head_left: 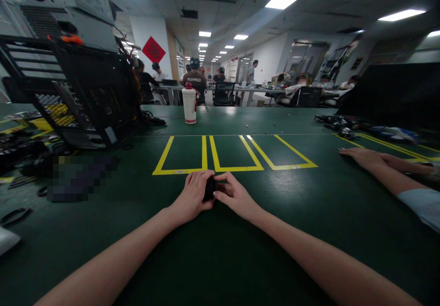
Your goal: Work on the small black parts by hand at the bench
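Note:
A small black object (pixel 209 189) sits between my hands at the middle of the green table (pixel 213 260); its kind is hard to make out. My left hand (pixel 195 192) wraps round it from the left, fingers over its top and thumb low in front. From the right, the thumb and fingertips of my right hand (pixel 235 195) pinch at its edge. Most of the object is hidden by my fingers. Just beyond are three frames of yellow tape (pixel 237 168) stuck on the tabletop.
A black computer case (pixel 92 95) with a power supply (pixel 75 8) on top stands at the left. A white cup (pixel 189 106) with a red lid is at the back. Another person's hands (pixel 364 158) reach in from the right, near tangled cables (pixel 338 125) and a dark screen (pixel 395 88).

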